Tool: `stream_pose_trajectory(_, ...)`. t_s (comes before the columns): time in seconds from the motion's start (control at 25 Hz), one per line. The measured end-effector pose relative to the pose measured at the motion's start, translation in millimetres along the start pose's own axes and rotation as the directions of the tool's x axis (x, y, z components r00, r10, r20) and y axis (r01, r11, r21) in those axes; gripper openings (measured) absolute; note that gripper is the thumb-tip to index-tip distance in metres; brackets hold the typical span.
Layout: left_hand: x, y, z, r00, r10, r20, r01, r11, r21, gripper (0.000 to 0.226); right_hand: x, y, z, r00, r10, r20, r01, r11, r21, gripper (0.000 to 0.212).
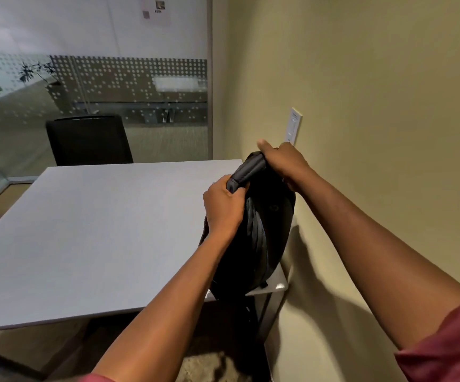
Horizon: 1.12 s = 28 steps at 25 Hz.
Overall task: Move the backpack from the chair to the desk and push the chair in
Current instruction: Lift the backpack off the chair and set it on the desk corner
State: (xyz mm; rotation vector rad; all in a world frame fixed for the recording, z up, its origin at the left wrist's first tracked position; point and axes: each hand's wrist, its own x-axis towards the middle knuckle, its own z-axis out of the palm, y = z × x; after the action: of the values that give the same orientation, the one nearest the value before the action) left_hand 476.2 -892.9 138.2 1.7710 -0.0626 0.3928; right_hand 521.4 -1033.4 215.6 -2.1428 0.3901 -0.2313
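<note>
A black backpack point(261, 238) stands upright at the near right corner of the grey desk point(99, 230), close to the wall. Its bottom seems to rest on the desktop near the edge, and straps hang below. Both hands grip its top: my left hand point(223, 208) holds the nearer end of the top handle, my right hand point(284, 164) holds the farther end. The chair that bore the backpack is out of view, apart from a dark edge point(0, 359) at the bottom left that I cannot identify.
A black chair point(88, 140) stands behind the far side of the desk, in front of a dotted glass partition point(129, 86). The beige wall point(375, 133) runs along the right, with a white wall plate point(294, 125). A desk leg point(267, 315) stands under the near right corner.
</note>
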Motion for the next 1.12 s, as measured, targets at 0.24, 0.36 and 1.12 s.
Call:
stream_pose_trajectory(0.24,26.8,-5.7,50.0,0.997,-0.001,-0.074,-0.001,0.999,-0.034,0.026,48.1,-22.6,3.9,0.99,-0.095,0.101,0.11,0.982,-0.155,0.024)
stream_pose_trajectory(0.36,37.7,-13.6,75.7,0.997,-0.013,-0.082,0.008,0.998,-0.064,0.033,73.6,-15.6,9.0,0.983,-0.122,0.134,0.143,0.977,-0.157,0.018)
stream_pose_trajectory(1.12,42.7,-76.4,155.0,0.8,0.029,0.599,-0.276,0.904,0.326,0.09,152.2,75.5,8.2,0.941,-0.276,0.196,0.32,0.535,-0.782,0.039)
